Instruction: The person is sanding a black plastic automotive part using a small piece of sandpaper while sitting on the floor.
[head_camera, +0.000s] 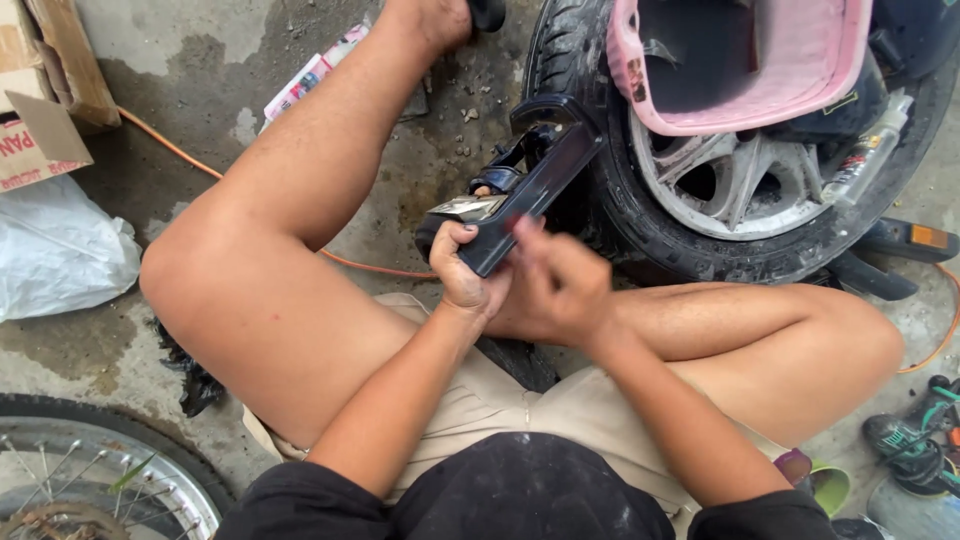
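Head view, looking down on a person seated on a concrete floor (150, 30), knees bent and spread.

Left hand (466, 268): fingers curled shut around the near end of a dark bracket (530, 185); thumb on top, beside a pale metal plate (468, 208) fixed to the part.

Right hand (556, 285): blurred, fingers bunched together and touching the bracket's lower edge, just beside the left hand. Whether it pinches something small cannot be told.

Bracket: long, glossy, dark blue-black, held up in the air between the knees, tilted, its far end close against the tyre (640, 225).

Tyre: black, on a grey cast wheel (735, 180), upper right, standing upright just beyond the hands.

Pink tub (745, 90): plastic, in front of the upper part of the wheel, open side towards the camera.

Orange cable (170, 150): runs across the floor behind the left leg and reappears near the tyre.

Cardboard box (40, 110) and white plastic bag (60, 250): at the left edge, touching each other.

Spoked wheel (100, 480): lower left corner, partly out of frame.

Shoes (915, 440): dark, lower right, well apart from the hands.

Clothing: beige shorts (520, 400), black shirt (520, 500).
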